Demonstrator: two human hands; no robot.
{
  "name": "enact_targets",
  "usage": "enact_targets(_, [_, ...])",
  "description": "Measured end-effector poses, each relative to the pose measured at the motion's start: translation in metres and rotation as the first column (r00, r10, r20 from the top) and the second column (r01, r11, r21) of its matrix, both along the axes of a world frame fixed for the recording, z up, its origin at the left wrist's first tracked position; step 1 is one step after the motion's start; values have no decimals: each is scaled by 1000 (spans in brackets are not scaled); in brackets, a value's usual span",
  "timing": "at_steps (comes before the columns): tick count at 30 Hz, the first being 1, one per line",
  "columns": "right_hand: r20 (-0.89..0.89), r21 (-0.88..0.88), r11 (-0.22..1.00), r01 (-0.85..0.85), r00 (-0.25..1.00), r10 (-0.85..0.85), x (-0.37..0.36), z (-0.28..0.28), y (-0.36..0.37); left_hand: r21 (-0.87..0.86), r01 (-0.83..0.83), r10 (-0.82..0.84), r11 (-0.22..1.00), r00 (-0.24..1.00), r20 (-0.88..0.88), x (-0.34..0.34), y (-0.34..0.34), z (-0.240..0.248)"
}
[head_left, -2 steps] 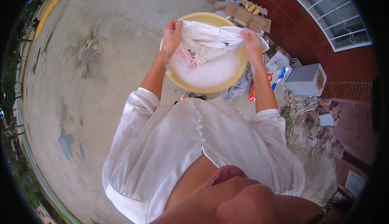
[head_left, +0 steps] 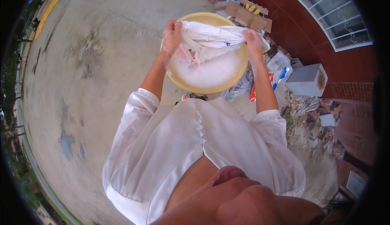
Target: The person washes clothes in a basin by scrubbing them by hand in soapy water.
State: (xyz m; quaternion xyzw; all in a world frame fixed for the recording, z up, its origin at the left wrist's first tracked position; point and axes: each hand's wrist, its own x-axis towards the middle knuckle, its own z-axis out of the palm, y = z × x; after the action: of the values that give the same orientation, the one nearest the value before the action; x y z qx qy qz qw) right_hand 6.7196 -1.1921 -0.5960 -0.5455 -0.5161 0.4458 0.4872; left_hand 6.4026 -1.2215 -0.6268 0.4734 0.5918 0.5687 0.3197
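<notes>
A round yellow basin [head_left: 239, 76] full of white suds stands on the concrete ground. Above it a wet white garment [head_left: 213, 38] is stretched between my two hands. My left hand [head_left: 172, 36], covered in foam, grips the garment's left end over the basin's left rim. My right hand [head_left: 254, 42] grips the garment's right end near the basin's right rim. Part of the cloth hangs down into the suds.
A flattened cardboard box [head_left: 248, 15] lies beyond the basin. A grey cloth [head_left: 239, 89], colourful packets [head_left: 276, 78] and a white block [head_left: 306, 80] lie to the right, with rubble [head_left: 313, 119] by a red brick wall. Stained concrete ground [head_left: 89, 62] spreads to the left.
</notes>
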Motion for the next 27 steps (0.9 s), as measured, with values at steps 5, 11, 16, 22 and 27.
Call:
enact_targets(5, [150,201,980,3,988,-34,10,-22,-2,-18,-122,118,992,980,-162,2,-6,-25])
enact_targets(11, [176,315,947,61,977,-121,-19,0,-32,179,-150,169,972,981,-92,-11,-37,3])
enact_targets(16, [130,173,985,-16,991,-7,-70,-7,-44,93,-129,131,987,991,-23,-66,-44,-18])
enact_targets(22, [-411,-94,960,-263,889,204,-147,-41,-13,-125,-5,2,992,1000,-23,-139,-31,-94])
enact_targets(27, [-413,-77,928,-364,859,303,-200,-42,0,41,40,-36,998,995,-93,-153,-30,-106])
